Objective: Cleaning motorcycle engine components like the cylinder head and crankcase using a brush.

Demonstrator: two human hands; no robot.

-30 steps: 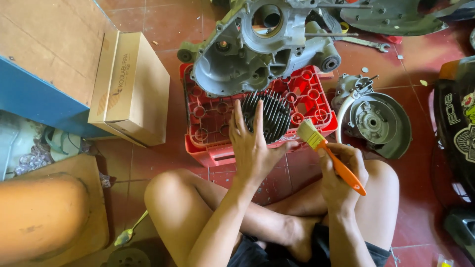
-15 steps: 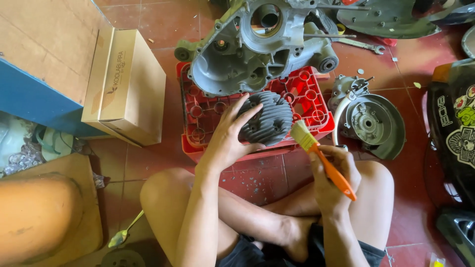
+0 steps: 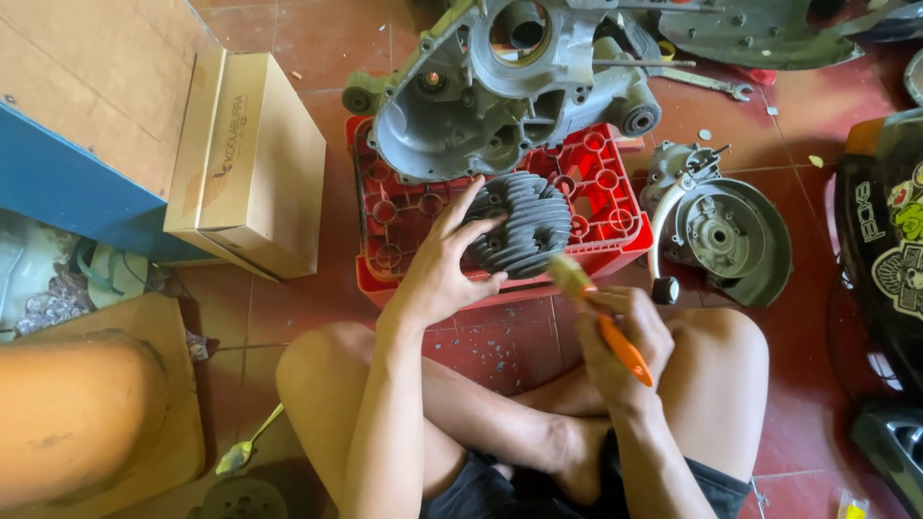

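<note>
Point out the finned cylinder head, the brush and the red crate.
finned cylinder head (image 3: 524,223): head view, on its grey fins.
brush (image 3: 625,351): head view, on its orange handle.
red crate (image 3: 615,207): head view, on its right rim.

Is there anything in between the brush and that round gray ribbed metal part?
Nothing visible. The right hand holds the orange-handled brush with its bristles right at the lower edge of the finned gray cylinder head, which the left hand steadies on the red crate. No part or tool lies between them.
</note>
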